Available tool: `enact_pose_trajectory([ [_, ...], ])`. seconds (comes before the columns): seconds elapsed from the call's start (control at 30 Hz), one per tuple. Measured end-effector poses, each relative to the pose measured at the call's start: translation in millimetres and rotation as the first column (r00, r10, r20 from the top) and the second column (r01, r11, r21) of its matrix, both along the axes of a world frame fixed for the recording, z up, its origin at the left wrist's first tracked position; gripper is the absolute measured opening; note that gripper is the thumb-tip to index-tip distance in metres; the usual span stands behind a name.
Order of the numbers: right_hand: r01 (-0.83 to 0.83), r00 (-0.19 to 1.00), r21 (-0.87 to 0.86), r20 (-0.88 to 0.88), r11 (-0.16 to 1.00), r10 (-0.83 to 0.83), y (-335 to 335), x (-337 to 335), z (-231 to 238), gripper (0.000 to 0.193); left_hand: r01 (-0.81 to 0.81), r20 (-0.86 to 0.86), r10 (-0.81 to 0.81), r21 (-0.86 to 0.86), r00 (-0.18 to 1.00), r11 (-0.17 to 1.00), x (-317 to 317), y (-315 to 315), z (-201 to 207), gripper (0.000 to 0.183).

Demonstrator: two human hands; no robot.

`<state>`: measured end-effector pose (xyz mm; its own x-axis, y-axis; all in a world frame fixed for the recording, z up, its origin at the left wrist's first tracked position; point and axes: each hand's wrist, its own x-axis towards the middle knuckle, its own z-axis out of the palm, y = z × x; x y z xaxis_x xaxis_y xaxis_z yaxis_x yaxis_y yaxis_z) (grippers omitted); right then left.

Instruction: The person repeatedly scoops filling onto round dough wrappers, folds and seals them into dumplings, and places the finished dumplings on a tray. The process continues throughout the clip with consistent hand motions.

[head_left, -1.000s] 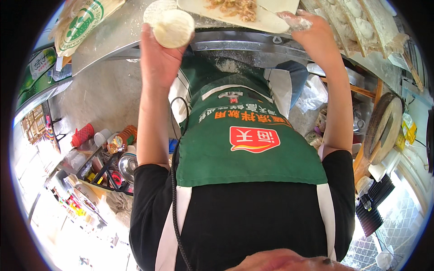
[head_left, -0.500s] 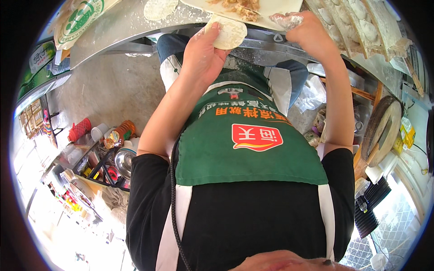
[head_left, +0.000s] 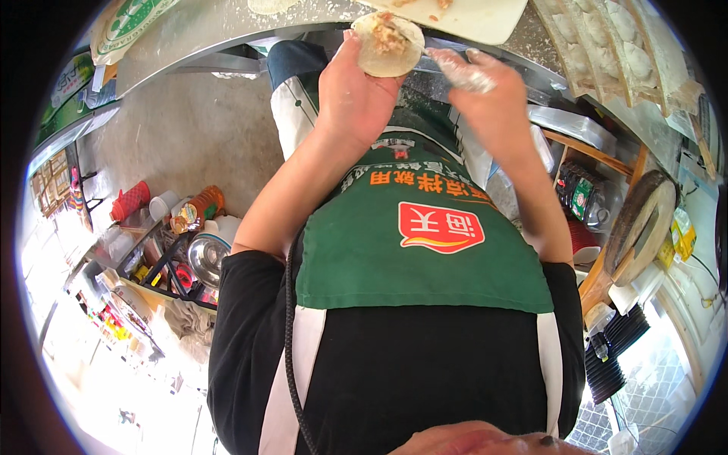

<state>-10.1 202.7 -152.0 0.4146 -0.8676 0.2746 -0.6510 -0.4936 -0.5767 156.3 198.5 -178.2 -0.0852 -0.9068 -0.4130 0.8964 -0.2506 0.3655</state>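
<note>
Here, left hand (head_left: 358, 98) holds topped wrapper (head_left: 390, 59); right hand (head_left: 489, 87) nearby.

A floury metal counter (head_left: 189, 34), rows of dumplings (head_left: 637, 64) and topped dough round (head_left: 387, 59) show a kitchen.

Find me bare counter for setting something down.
The widest free patch of floury metal counter lies between the green-printed bag and the flat dough round; a narrower one, between that round and the white board. Crowded: the right end, with rows of dough pieces, and the near edge, where the left hand holds the filled wrapper beside the right hand.
</note>
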Motion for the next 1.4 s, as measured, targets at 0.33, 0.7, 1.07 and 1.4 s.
enact_pose_trajectory([
  [0.33,0.208,0.933,0.27,-0.344,0.94,-0.107,31,28,-9,0.033,-0.024,0.02,0.026,-0.093,0.999,0.995,0,0,1,0.037],
  [0.7,0.009,0.99,0.001,-0.141,1.0,-0.009,8,6,0,0.045,-0.018,0.071,0.018,-0.009,0.997,1.0,9,1,-6,0.038],
  [1.07,-0.005,0.984,-0.077,-0.179,0.997,-0.009,12,16,-9,0.022,-0.001,0.051,0.0,0.027,0.999,1.0,13,2,1,0.039],
  [1.4,0.068,0.914,0.098,-0.406,0.993,-0.023,31,17,-4,0.048,-0.07,-0.01,0.07,-0.023,0.997,0.997,35,-11,-7,0.043],
])
